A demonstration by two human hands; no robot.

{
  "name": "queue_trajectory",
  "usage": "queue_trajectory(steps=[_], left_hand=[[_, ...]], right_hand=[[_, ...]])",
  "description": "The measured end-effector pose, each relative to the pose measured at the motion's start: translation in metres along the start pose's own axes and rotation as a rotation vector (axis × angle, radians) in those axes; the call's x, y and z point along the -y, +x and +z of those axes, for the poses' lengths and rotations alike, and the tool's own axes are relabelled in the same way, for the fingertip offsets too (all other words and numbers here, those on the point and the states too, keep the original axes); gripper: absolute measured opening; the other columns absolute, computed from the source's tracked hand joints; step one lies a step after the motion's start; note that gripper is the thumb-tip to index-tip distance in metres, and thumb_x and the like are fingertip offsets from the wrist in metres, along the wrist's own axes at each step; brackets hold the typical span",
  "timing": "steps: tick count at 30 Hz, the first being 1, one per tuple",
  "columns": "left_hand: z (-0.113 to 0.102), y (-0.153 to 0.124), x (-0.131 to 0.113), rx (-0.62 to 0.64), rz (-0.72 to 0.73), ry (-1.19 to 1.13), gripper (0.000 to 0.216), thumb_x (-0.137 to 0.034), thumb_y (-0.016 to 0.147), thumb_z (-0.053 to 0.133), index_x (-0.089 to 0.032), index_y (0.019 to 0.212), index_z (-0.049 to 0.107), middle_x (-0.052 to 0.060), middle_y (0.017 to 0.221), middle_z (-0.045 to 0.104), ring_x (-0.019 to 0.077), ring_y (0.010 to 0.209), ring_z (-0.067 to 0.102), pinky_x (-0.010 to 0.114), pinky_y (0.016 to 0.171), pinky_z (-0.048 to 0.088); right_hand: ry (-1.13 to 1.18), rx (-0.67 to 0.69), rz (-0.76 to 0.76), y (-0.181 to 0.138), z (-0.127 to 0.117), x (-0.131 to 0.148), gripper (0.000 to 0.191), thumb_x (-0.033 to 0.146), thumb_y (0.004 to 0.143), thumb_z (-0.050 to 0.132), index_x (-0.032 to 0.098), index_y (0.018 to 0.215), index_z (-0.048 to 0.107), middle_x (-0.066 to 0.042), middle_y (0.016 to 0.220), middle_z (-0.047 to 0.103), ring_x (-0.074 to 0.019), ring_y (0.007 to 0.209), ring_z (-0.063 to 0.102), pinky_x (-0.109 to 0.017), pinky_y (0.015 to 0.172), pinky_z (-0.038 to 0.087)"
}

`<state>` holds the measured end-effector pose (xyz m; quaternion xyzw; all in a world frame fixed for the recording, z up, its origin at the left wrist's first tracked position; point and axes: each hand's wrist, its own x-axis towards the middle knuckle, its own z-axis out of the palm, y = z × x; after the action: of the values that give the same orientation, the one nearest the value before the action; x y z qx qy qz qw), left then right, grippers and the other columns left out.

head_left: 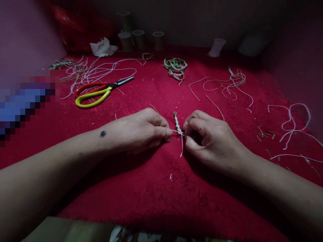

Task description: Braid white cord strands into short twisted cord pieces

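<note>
A short knotted cord braid [177,122], white with some green, lies on the red cloth between my hands. A pin [176,109] stands at its top loop. My left hand [151,129] pinches a thin greenish cord [174,130] that runs out from the braid's lower end. On the other side, my right hand [208,137] is closed on a pale cord [183,135] from the same end, its tip hidden by the fingers. A white cord tail [181,148] hangs down from the braid toward me.
Scissors [104,92] with red and yellow handles lie at left, near tangled cords [88,72]. Finished braids [175,67] are heaped at the back, before several thread spools [158,40]. Loose cords [294,122] and clippings [263,132] lie at right on the red cloth [141,201].
</note>
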<state>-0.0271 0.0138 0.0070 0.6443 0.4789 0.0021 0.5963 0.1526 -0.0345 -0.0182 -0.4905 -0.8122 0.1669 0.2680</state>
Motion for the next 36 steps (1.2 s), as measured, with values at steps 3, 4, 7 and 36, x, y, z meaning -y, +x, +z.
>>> queue_trajectory(steps=[3,4,7,36], left_hand=[[-0.002,0.001,0.003,0.027,0.004,-0.029,0.027,-0.033,0.082,0.048,-0.019,0.059,0.047,-0.006,0.043,0.031,0.0046,0.031,0.022,0.02,0.029,0.016],[-0.002,0.001,0.003,0.03,-0.003,-0.036,0.027,-0.033,0.082,0.048,-0.019,0.06,0.047,-0.006,0.043,0.03,0.0049,0.032,0.022,0.02,0.03,0.015],[-0.002,0.001,0.002,0.032,-0.033,-0.036,0.027,-0.033,0.082,0.047,-0.019,0.06,0.047,-0.006,0.042,0.028,0.0052,0.032,0.02,0.02,0.031,0.014],[0.023,0.0,0.011,-0.46,0.542,0.785,0.016,-0.019,0.087,0.043,-0.015,0.078,0.056,0.003,0.073,0.055,0.011,0.065,0.05,0.023,0.06,0.039]], right_hand=[[-0.002,0.025,0.01,0.0,-0.002,0.001,0.014,0.0,0.066,0.049,0.014,0.065,0.053,-0.004,0.069,0.048,-0.0116,0.059,0.043,-0.025,0.054,0.036],[-0.004,0.038,0.013,0.001,-0.002,0.002,0.014,0.0,0.066,0.048,0.014,0.065,0.053,-0.004,0.07,0.048,-0.0116,0.059,0.043,-0.025,0.055,0.037],[-0.007,0.073,0.016,0.001,-0.003,0.003,0.014,0.0,0.066,0.048,0.014,0.063,0.051,-0.005,0.072,0.048,-0.0116,0.059,0.042,-0.026,0.055,0.037],[0.255,0.101,0.187,0.003,-0.015,0.0,0.007,0.017,0.08,0.054,0.018,0.074,0.056,0.0,0.065,0.055,-0.0104,0.057,0.049,-0.022,0.051,0.039]])
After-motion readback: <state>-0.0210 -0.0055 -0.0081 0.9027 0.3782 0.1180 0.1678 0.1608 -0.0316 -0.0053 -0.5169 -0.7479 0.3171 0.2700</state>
